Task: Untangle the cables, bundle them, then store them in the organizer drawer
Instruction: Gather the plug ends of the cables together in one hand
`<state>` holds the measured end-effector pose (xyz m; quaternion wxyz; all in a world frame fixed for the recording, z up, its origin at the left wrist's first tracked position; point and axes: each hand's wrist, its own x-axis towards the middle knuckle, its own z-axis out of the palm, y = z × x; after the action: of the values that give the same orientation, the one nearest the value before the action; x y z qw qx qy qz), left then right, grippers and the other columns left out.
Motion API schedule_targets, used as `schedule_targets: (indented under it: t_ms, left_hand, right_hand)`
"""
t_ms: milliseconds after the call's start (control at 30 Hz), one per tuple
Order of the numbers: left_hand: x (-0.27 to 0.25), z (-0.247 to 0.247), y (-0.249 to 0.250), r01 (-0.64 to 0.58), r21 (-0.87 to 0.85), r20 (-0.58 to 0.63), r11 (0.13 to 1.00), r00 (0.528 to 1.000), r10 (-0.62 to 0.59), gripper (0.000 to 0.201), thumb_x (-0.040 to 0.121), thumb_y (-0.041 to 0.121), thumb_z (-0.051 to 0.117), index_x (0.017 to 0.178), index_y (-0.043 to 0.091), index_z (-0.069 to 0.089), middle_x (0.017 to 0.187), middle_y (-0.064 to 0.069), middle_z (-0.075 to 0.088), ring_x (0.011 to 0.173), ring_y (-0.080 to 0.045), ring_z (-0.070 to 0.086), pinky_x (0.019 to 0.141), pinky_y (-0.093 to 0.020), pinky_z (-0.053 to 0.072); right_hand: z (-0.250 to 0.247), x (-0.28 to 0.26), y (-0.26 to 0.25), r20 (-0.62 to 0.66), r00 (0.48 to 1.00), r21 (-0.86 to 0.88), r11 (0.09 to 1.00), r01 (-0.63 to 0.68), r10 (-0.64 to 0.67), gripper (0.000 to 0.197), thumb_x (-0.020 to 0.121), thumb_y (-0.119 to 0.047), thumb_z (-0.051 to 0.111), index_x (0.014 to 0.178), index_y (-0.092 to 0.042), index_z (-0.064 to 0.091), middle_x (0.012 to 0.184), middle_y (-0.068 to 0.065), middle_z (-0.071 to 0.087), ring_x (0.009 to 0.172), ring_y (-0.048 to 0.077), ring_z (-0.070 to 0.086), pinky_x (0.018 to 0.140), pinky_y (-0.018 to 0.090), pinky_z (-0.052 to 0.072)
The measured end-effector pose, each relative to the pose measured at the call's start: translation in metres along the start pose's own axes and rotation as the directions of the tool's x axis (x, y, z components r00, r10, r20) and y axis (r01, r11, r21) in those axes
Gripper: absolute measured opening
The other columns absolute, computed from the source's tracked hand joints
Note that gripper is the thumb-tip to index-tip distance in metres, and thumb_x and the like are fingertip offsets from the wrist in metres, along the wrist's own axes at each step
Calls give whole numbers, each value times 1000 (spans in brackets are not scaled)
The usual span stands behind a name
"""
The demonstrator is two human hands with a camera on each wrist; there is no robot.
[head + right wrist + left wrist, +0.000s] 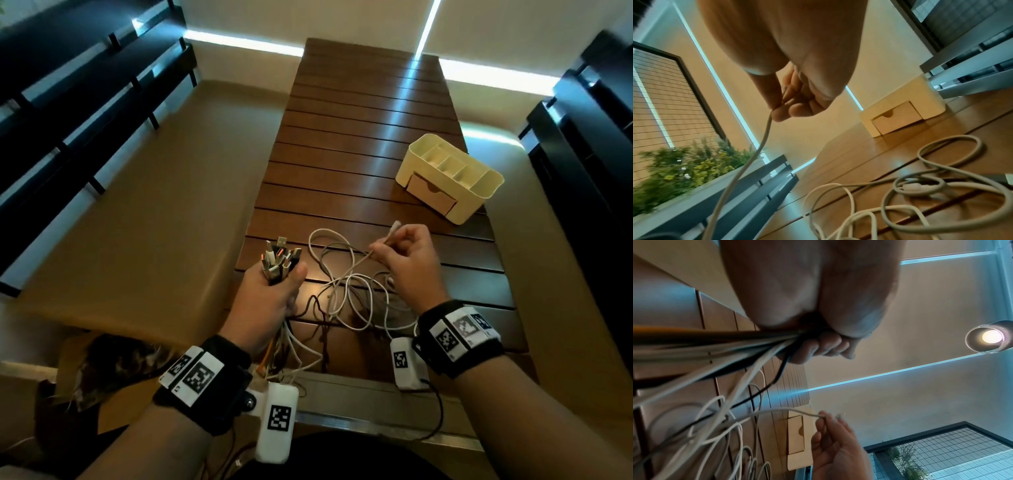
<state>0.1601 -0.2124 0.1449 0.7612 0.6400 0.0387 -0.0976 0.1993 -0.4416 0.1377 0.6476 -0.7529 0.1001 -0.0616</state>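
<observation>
My left hand (274,287) grips a bundle of cable ends (281,258) upright, its plugs sticking out above the fist; from below, in the left wrist view, the cables (719,344) fan out of the left hand (818,340). My right hand (404,260) pinches the end of a white cable (394,231) above the table, and its fingers (781,112) hold the white cable (764,139) as it hangs down. Loose white and dark cables (346,294) lie tangled on the wooden table (359,137) between my hands. The cream organizer (452,171) stands at the right, its drawer (431,193) closed.
The slatted table runs away from me, with floor to its left and dark shelving (85,102) on both sides. A planter with greenery (684,162) shows in the right wrist view. The organizer's top compartments (452,161) are open upward.
</observation>
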Motion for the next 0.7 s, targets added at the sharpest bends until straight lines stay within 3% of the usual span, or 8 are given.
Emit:
schedule_targets:
  t_ms: [133,300,400,500,700]
  left_hand:
    - [-10,17,4,-40,-21,-79,999,996,38,15,95,15,62,81,15,59,58,8,53,54,-7,49,51,-21,46]
    - [-24,29,7,-73,-19,-81,997,994,71,10,95,16,61,91,8,65,70,3,66,63,-10,61,62,-24,55]
    - [-30,33,9,-135,1,-74,991,988,135,9,96,15,60,96,9,67,70,5,67,64,-9,59,60,-22,54]
    - [-35,35,13,-173,18,-65,985,983,174,8,96,13,58,96,10,65,65,12,65,62,-1,59,60,-15,49]
    - [-43,36,12,-155,-44,-45,987,987,153,9,83,30,66,81,31,74,66,6,61,62,-13,53,62,-31,47]
  right_hand:
    - [2,-30,-19,169,982,-42,995,92,-84,24,87,-5,71,99,-21,57,93,9,71,88,21,72,84,38,59]
    - [14,-63,-33,395,909,-96,978,183,-131,20,88,-9,71,104,-16,62,93,5,73,87,15,72,80,30,59]
    - [18,-72,-37,444,883,-98,971,217,-152,18,88,-7,72,102,-15,67,92,2,75,84,10,72,78,25,58]
    - [18,-75,-41,449,871,-67,965,255,-199,18,88,-6,72,105,-12,69,93,2,75,86,12,72,81,30,59]
    - [16,-78,-48,465,844,9,954,298,-268,18,88,-4,71,103,-14,73,94,4,75,88,17,72,83,35,60]
